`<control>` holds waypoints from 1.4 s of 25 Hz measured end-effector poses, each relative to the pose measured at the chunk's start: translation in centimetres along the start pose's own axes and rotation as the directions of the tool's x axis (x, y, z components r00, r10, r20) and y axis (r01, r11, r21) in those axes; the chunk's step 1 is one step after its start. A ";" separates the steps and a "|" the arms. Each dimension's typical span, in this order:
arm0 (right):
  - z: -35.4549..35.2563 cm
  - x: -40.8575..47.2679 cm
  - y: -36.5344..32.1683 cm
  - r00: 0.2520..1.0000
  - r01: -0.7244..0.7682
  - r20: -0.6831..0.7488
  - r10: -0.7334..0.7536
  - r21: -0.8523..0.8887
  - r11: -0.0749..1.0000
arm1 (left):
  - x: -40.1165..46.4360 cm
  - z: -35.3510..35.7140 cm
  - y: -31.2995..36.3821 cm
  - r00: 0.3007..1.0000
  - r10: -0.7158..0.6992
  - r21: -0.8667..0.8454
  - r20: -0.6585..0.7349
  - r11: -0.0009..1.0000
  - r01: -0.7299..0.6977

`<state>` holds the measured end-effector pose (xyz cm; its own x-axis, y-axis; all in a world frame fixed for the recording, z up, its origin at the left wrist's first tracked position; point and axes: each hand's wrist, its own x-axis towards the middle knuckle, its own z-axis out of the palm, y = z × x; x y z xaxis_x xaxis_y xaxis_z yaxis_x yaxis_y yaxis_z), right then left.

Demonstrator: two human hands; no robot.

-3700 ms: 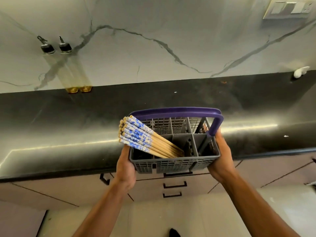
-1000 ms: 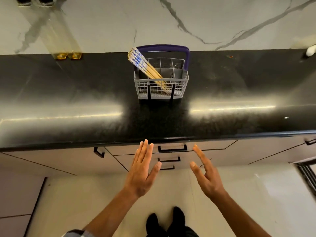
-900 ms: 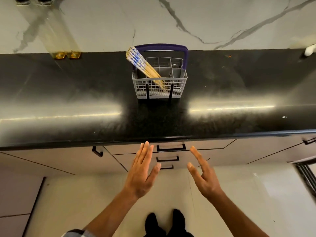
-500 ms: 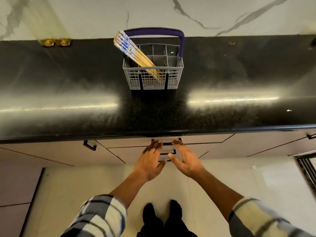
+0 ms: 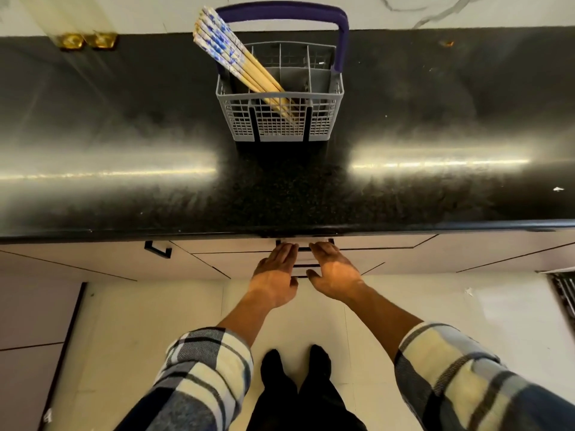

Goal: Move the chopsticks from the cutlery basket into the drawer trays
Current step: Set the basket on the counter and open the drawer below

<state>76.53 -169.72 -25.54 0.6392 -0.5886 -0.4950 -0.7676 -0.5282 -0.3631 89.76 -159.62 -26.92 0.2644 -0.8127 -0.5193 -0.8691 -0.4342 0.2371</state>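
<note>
Several wooden chopsticks [image 5: 224, 48] with blue-and-white tops lean to the left in the front left compartment of a grey cutlery basket [image 5: 280, 126] with a purple handle [image 5: 280, 14]. The basket stands at the back of the black countertop [image 5: 124, 119]. Below the counter's front edge, my left hand [image 5: 275, 278] and my right hand [image 5: 334, 275] lie side by side. Their straight fingers reach up to the black handle [image 5: 303, 247] of the closed top drawer [image 5: 233, 245] and touch it. Neither hand holds anything.
Two gold-based objects [image 5: 87, 42] stand at the back left against the marble wall. More black handles [image 5: 158, 248] sit on the neighbouring cabinet fronts and on the lower drawers [image 5: 306, 265]. My feet [image 5: 295, 365] stand on pale floor tiles. A dark rack [image 5: 564, 290] shows at the right edge.
I set the basket on the counter and let go. Both hands then came down and forward from mid-air to the top drawer handle, moving closer together.
</note>
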 end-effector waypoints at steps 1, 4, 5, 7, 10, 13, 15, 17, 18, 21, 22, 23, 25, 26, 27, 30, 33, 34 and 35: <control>-0.1 -0.1 -0.1 1.000 -0.004 -0.001 0.004 -0.003 1.000 | -0.2 -0.1 0.2 1.000 -0.007 -0.001 -0.002 1.000 0.007; 0.0 -0.7 -0.2 1.000 -0.003 0.004 0.003 0.017 1.000 | -1.1 -0.1 0.5 1.000 -0.002 0.009 -0.010 1.000 0.002; 0.3 -1.2 -0.2 1.000 -0.001 0.009 0.001 0.021 1.000 | -1.6 0.2 0.6 1.000 -0.002 0.005 -0.012 1.000 0.002; 0.9 -2.1 -0.1 1.000 0.007 0.013 -0.007 0.020 1.000 | -2.6 1.0 0.7 1.000 0.001 0.003 -0.025 1.000 -0.001; 1.7 -3.7 -0.1 1.000 0.024 0.000 -0.024 0.000 1.000 | -3.9 1.8 0.9 0.998 0.033 0.034 -0.045 0.999 -0.031; 2.6 -5.7 -0.1 1.000 0.023 0.015 -0.022 -0.014 1.000 | -5.9 2.7 1.0 0.999 0.046 0.018 -0.029 0.999 -0.045; 3.7 -7.7 0.0 0.999 0.035 0.026 -0.034 -0.022 0.999 | -7.8 3.9 1.1 0.998 0.070 -0.003 -0.002 0.998 -0.070; 4.8 -9.1 0.5 0.998 0.051 0.043 -0.050 -0.030 0.998 | -9.6 5.5 1.2 0.996 0.087 -0.013 0.025 0.996 -0.087; 5.4 -9.9 0.5 0.997 0.060 0.054 -0.058 -0.037 0.998 | -10.5 6.3 1.2 0.995 0.093 -0.015 0.041 0.996 -0.092; 7.1 -12.3 0.3 0.994 0.074 0.090 -0.069 -0.055 0.996 | -13.2 8.2 1.8 0.991 0.093 -0.027 0.097 0.996 -0.090; 7.4 -12.9 0.2 0.993 0.073 0.101 -0.067 -0.058 0.996 | -13.9 8.6 2.1 0.991 0.084 -0.034 0.107 0.996 -0.081; 7.5 -13.6 0.2 0.991 0.072 0.115 -0.064 -0.063 0.995 | -14.6 9.0 2.5 0.991 0.074 -0.042 0.112 0.997 -0.070; 7.9 -14.7 0.2 0.985 0.078 0.161 -0.064 -0.079 0.994 | -15.8 9.7 3.1 0.989 0.060 -0.044 0.133 0.998 -0.055; 8.1 -15.7 0.1 0.982 0.082 0.179 -0.067 -0.075 0.994 | -16.7 10.0 3.4 0.987 0.055 -0.036 0.153 0.998 -0.050; 8.3 -16.7 -0.1 0.980 0.083 0.184 -0.071 -0.058 0.995 | -17.4 10.2 3.6 0.984 0.055 -0.028 0.169 0.998 -0.051; 8.7 -18.7 0.0 0.974 0.077 0.214 -0.070 -0.025 0.997 | -18.6 9.8 3.8 0.970 0.102 0.006 0.221 0.994 -0.106; 10.2 -20.0 0.1 0.976 0.053 0.215 -0.044 -0.039 0.998 | -19.4 9.2 3.2 0.935 0.168 0.017 0.313 0.983 -0.182; 10.9 -20.4 -0.1 0.979 0.046 0.200 -0.038 -0.037 0.998 | -19.7 8.9 2.9 0.922 0.198 0.028 0.332 0.975 -0.219; 11.4 -20.9 -0.4 0.982 0.033 0.185 -0.026 -0.036 0.999 | -20.1 8.6 2.4 0.911 0.228 0.042 0.345 0.965 -0.257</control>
<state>62.98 -150.22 -24.09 0.6389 -0.4512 -0.6231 -0.7437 -0.5692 -0.3506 78.79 -141.02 -22.97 -0.1013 -0.7050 -0.7019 -0.9245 -0.1939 0.3282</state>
